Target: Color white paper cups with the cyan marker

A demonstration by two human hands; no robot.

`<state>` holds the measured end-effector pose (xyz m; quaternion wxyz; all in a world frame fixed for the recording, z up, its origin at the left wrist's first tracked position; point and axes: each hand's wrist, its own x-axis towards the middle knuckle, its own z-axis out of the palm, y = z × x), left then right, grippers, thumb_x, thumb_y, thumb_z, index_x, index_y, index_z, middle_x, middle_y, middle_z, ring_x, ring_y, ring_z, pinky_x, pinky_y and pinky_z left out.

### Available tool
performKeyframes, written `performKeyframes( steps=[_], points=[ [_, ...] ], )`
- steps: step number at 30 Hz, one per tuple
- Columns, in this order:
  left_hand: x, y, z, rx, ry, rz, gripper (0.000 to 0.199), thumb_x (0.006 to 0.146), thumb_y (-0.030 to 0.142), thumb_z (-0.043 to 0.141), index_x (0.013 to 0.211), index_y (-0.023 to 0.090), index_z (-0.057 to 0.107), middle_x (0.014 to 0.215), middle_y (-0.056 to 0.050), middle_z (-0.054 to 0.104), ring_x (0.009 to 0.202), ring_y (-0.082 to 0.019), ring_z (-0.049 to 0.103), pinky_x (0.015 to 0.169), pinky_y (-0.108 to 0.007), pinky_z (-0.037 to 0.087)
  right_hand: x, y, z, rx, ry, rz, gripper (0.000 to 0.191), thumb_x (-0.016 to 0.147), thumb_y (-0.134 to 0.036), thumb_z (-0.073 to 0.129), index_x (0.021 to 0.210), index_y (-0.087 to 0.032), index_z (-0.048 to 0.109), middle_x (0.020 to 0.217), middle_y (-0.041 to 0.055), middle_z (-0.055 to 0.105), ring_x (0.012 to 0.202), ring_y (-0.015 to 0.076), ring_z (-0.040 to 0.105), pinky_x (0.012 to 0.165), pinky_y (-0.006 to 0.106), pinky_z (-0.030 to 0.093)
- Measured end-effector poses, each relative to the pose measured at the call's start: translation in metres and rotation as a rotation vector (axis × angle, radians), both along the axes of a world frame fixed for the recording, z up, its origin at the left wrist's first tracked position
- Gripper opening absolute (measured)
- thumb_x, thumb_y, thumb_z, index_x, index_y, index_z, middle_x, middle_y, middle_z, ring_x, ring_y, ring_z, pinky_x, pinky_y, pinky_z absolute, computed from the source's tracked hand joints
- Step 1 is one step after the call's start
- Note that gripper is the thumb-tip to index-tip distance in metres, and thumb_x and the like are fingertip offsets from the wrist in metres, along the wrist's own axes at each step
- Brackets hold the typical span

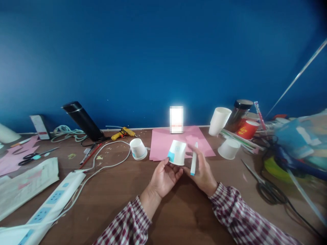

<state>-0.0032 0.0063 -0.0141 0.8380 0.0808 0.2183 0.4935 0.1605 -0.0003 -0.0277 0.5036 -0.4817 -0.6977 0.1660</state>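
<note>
A white paper cup [179, 153] with a blue patch on its side is upside down in my left hand [165, 178], whose fingers grip it at the rim. My right hand [203, 170] holds a white marker [193, 162] with a light-blue end, between thumb and fingers, close beside the cup. Behind both hands lies pink paper [159, 144] on the brown table. To the left of it another paper cup [138, 149] stands upside down, with a blue mark on it. A third upturned paper cup [229, 149] is to the right.
On the left are a power strip [47, 207], a white cable, a yellow glue gun [123, 133] and a black flask [83, 120]. On the right are large scissors [265, 187], stacked cups [219, 120], a red cup [247, 130] and a cluttered bag. A blue wall rises behind.
</note>
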Motion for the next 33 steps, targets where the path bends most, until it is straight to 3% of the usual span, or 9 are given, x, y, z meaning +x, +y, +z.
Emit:
performKeyframes(
  steps=[12,19,24,27,33],
  points=[
    [0.006,0.003,0.001,0.044,0.132,0.118,0.014,0.083,0.019,0.060,0.096,0.014,0.062,0.093,-0.007,0.069,0.086,-0.016,0.064,0.082,-0.031,0.051,-0.006,-0.006,0.008,0.042,-0.007,-0.025,0.061,0.081,-0.028,0.065,0.134,-0.022,0.036,0.126,0.0131,0.054,0.106,0.0250,0.061,0.090,0.043,0.053],
    [0.005,0.003,-0.006,0.052,0.137,0.174,0.008,0.080,0.017,0.064,0.087,0.014,0.062,0.090,-0.006,0.067,0.081,-0.013,0.063,0.080,-0.028,0.053,-0.011,-0.007,0.009,0.083,0.025,-0.067,0.035,0.089,-0.022,0.053,0.123,-0.023,0.046,0.116,0.0105,0.060,0.103,0.0219,0.063,0.088,0.038,0.054],
    [0.005,0.003,-0.007,0.034,0.142,0.159,0.011,0.078,0.016,0.067,0.087,0.015,0.062,0.085,-0.003,0.067,0.079,-0.012,0.064,0.080,-0.027,0.054,-0.013,-0.010,0.017,0.069,0.098,-0.129,0.017,0.092,-0.022,0.047,0.108,-0.020,0.053,0.099,0.0090,0.067,0.088,0.0199,0.067,0.077,0.033,0.056],
    [0.006,0.003,-0.006,0.013,0.152,0.172,0.010,0.078,0.015,0.067,0.086,0.015,0.062,0.084,-0.002,0.067,0.079,-0.012,0.064,0.082,-0.028,0.054,-0.009,-0.011,0.018,0.083,0.115,-0.135,0.018,0.093,-0.022,0.046,0.108,-0.019,0.055,0.096,0.0092,0.068,0.080,0.0194,0.067,0.073,0.033,0.056],
    [0.007,0.004,-0.006,-0.043,0.151,0.167,0.008,0.078,0.013,0.065,0.085,0.015,0.061,0.083,-0.003,0.068,0.079,-0.013,0.065,0.081,-0.030,0.054,0.001,-0.015,0.017,0.174,-0.008,-0.084,0.020,0.090,-0.021,0.048,0.105,-0.021,0.062,0.094,0.0085,0.067,0.085,0.0225,0.065,0.075,0.037,0.054]
  ],
)
